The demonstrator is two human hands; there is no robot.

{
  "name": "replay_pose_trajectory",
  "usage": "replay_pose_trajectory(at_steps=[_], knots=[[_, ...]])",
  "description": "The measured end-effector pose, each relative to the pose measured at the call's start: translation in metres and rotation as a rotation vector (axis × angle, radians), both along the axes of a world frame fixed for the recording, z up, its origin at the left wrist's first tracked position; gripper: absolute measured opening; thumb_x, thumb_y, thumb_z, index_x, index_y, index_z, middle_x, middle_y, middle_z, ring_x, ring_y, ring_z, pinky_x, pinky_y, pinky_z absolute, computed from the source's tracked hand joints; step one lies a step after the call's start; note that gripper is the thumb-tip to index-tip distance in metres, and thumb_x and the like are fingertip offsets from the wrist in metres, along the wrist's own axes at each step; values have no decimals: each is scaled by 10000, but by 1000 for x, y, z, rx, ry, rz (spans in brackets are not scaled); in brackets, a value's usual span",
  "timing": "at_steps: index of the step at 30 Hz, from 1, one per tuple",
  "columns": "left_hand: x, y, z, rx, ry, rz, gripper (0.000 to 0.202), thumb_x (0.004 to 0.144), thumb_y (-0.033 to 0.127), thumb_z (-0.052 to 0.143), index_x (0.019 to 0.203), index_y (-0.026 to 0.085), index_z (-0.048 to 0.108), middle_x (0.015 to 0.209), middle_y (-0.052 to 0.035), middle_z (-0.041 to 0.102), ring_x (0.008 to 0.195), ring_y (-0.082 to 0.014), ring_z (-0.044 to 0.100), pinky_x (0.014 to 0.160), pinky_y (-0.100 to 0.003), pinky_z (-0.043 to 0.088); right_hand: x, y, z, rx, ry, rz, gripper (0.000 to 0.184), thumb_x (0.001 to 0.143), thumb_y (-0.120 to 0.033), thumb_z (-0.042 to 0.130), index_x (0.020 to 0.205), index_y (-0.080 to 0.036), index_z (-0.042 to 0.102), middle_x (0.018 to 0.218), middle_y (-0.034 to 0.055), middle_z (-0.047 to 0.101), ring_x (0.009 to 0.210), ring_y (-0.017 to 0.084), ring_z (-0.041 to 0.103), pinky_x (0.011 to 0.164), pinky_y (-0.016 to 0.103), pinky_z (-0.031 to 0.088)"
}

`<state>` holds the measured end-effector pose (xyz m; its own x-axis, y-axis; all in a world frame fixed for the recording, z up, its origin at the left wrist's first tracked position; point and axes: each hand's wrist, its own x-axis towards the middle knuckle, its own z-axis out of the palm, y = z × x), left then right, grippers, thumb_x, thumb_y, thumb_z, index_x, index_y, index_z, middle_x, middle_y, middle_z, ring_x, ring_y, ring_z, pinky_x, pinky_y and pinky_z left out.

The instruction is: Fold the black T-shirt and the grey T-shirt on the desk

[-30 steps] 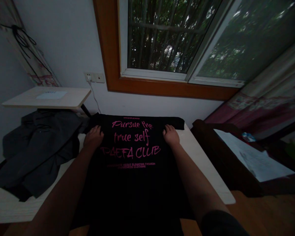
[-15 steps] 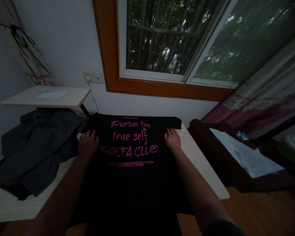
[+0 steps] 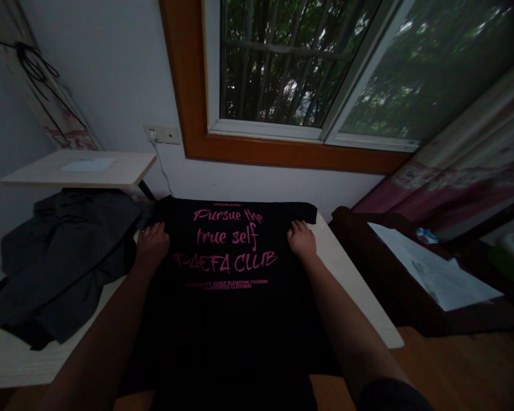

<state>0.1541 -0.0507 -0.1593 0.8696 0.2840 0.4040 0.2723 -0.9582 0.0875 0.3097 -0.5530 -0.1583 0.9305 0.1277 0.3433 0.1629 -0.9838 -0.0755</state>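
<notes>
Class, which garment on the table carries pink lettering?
The flat black shirt, with the left hand and right hand on it; the bunched grey clothing beside it shows none.

Remote head view, as I see it: the shirt [image 3: 240, 328] is black, printed in pink lettering [image 3: 227, 236], part brush script, part small block capitals. Beside it I note a dark grey garment [image 3: 68, 245]. The tabletop [image 3: 25, 362] is pale with a faint wood grain; the window surround [image 3: 248, 153] is orange-brown, its inner frame [image 3: 265, 130] white; the curtain [image 3: 466, 154] is cream, flower-banded, deep pink below.
</notes>
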Motion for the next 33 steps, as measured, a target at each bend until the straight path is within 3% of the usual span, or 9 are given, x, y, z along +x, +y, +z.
replay_pose_trajectory(at_steps=[11,22,28,33], knots=[[9,-10,16,8,36,47,514,930,241,358,1380,113,571,1404,-175,595,1234,-341,536,1071,-527,365,17,2,4,-18,36,13,502,981,-276,377,1417,-116,568,1500,154,531,1438,319,401,1115,472,376],[21,-7,13,-38,34,72,534,930,252,356,1398,105,566,1435,-186,577,1274,-366,521,1070,-568,369,33,4,3,-10,85,-6,522,990,-295,360,1448,-124,544,1536,155,492,1432,316,404,1120,491,380],[16,-5,7,-52,24,46,545,903,237,394,1402,98,567,1426,-209,578,1315,-352,518,1111,-538,354,21,7,4,7,73,-26,543,991,-308,331,1468,-139,526,1543,163,482,1432,340,401,1117,554,366],[-5,-22,7,-6,-58,-59,538,904,220,421,1410,98,556,1550,-186,462,1466,-340,371,1189,-537,284,-11,17,11,-10,-14,-1,536,965,-221,359,1460,-106,528,1581,166,425,1475,355,347,1164,547,309]])
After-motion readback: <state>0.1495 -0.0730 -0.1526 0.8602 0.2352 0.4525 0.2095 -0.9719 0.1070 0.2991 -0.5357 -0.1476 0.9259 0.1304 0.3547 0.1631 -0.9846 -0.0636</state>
